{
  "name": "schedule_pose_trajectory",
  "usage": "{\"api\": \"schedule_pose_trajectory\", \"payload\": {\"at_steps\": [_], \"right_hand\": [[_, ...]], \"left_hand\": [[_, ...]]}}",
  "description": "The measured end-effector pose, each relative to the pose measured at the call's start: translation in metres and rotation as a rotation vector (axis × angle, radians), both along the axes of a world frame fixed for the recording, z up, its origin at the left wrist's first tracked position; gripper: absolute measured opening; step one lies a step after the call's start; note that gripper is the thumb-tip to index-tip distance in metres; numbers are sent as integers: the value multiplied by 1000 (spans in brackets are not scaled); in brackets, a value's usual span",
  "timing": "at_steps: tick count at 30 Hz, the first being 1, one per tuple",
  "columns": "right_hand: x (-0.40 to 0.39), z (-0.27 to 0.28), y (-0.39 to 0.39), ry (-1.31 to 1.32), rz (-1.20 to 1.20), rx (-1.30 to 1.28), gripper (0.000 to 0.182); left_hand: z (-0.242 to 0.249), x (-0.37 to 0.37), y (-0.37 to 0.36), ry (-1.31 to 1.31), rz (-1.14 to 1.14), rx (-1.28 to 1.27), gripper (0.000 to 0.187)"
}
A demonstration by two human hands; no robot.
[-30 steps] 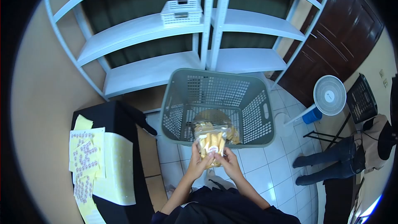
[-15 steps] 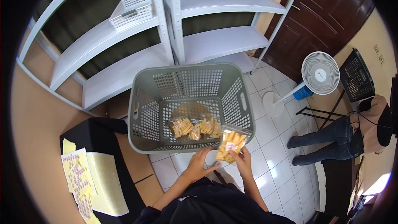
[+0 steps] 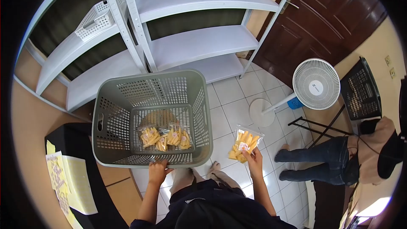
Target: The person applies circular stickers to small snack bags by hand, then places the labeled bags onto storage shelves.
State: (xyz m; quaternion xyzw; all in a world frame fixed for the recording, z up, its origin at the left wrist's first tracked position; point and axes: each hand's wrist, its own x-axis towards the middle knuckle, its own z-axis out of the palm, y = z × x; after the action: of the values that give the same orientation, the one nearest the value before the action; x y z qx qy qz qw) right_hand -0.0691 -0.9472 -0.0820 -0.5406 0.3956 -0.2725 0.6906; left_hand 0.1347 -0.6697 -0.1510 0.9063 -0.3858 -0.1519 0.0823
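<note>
My right hand point(image 3: 255, 161) grips a clear plastic bag of yellow stick-shaped snacks point(image 3: 245, 143) with a round label, held out to the right of the basket. My left hand point(image 3: 158, 172) is closed over the near rim of the large grey-green plastic basket point(image 3: 101, 148). Inside the basket, several similar snack bags point(image 3: 163, 139) lie together on the perforated floor, toward the near side.
White metal shelves point(image 3: 203, 44) stand beyond the basket, one bearing a white basket point(image 3: 96, 20). A standing fan point(image 3: 316, 84) is to the right. Another person point(image 3: 322, 154) stands beside a black crate point(image 3: 362, 91). Yellow label sheets point(image 3: 78, 184) lie at left on black cloth.
My right hand has carried the snack bag rightward, away from the basket. My left hand has gone from open near the bag to holding the basket rim. The view has turned right.
</note>
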Motion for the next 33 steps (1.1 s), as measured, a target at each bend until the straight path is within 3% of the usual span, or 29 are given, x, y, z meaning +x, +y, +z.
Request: {"api": "schedule_pose_trajectory", "payload": {"at_steps": [8,11,20,25,27,29,33], "right_hand": [[54,-5,-82,-48,234,8,33],[89,-9,-94,-74,345,44,32],[212,4,-121,-77,632,51,31],[313,39,-154,-353,611,-183,32],[361,71,-171,-341,584,-321,34],[407,110,-184,-374,593,-392,40],[522,143,-222,-304,511,-623,69]], "left_hand": [[-2,-21,-40,-59,202,-95,33],[-1,-18,-53,-6,346,24,32],[-9,27,-138,-142,493,-188,37],[-20,55,-193,-161,652,-248,33],[-14,68,-210,-146,688,-263,32],[-11,79,-223,-158,713,-261,33],[-16,105,-251,-114,848,-228,38]]}}
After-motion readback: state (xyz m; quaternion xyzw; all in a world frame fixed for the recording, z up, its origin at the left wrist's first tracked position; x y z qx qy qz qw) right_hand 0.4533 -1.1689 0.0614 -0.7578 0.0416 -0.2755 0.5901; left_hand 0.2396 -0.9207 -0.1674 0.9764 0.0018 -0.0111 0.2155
